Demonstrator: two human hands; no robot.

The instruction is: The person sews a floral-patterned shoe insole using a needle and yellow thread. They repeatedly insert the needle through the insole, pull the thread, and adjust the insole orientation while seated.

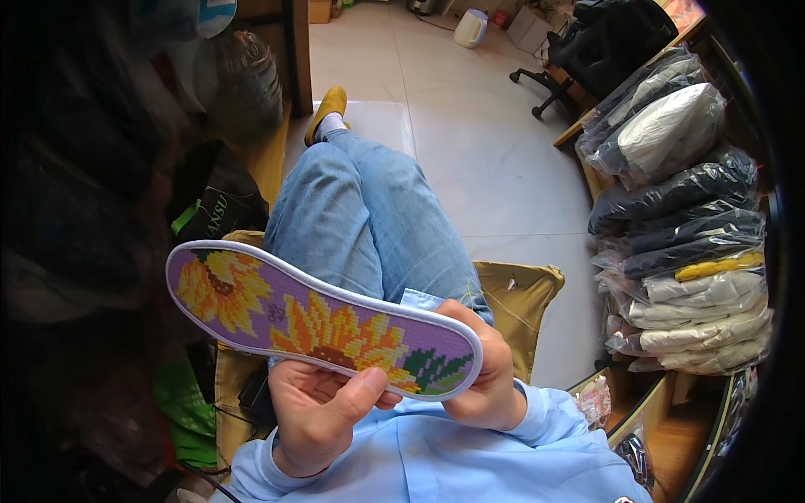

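An embroidered shoe insole [377,320] with sunflowers on a purple ground and a white bound edge is held tilted above my lap. My left hand [327,409] grips its lower edge, the thumb on the patterned face and the fingers behind. Around the narrower right end, my right hand [487,371] holds the insole from behind, most of its fingers hidden. A thin yellow-green thread [468,292] lies over the jeans [371,220] near my right hand and trails onto the khaki seat cloth [516,302].
Plastic-wrapped folded garments [692,251] are stacked on shelving at the right. A black bag [220,195] and a green bag [185,409] lie at the left. Farther off stand a wheeled chair [604,50] and a white kettle [470,28] on the tiled floor [503,188].
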